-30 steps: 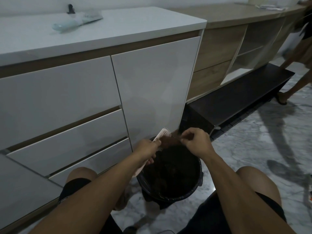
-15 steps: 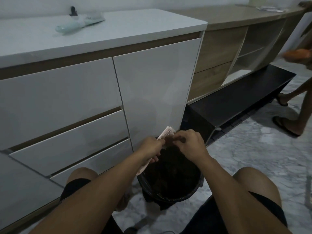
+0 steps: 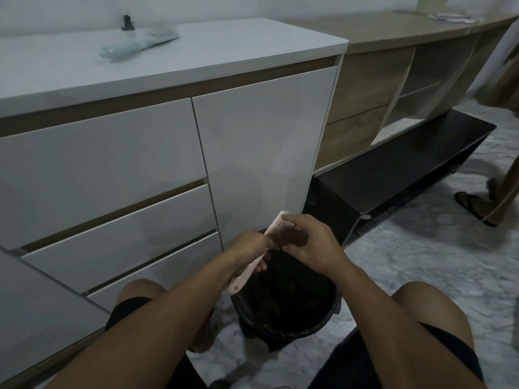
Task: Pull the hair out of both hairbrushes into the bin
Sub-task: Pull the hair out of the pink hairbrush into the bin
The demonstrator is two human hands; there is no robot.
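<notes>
A pink hairbrush (image 3: 276, 224) is held over the black bin (image 3: 314, 331), bristles facing right, handle pointing down-left. My left hand (image 3: 250, 248) grips its handle. My right hand (image 3: 311, 242) is closed on a brown clump of hair (image 3: 290, 238) sitting against the bristles. More brown hair lies inside the bin, which has a black liner and stands on the floor between my knees. A second, pale green hairbrush (image 3: 137, 44) lies on the white countertop at upper left, away from both hands.
White cabinet with drawers (image 3: 112, 169) stands directly behind the bin. A low black bench (image 3: 393, 175) and wooden shelving (image 3: 393, 80) run to the right. Another person's sandalled foot (image 3: 474, 204) stands on the marble floor at right. A small dark object (image 3: 127, 22) sits on the counter.
My right hand moved left onto the brush head and closed around the hair clump. The brush stayed over the bin. The other person walked further right.
</notes>
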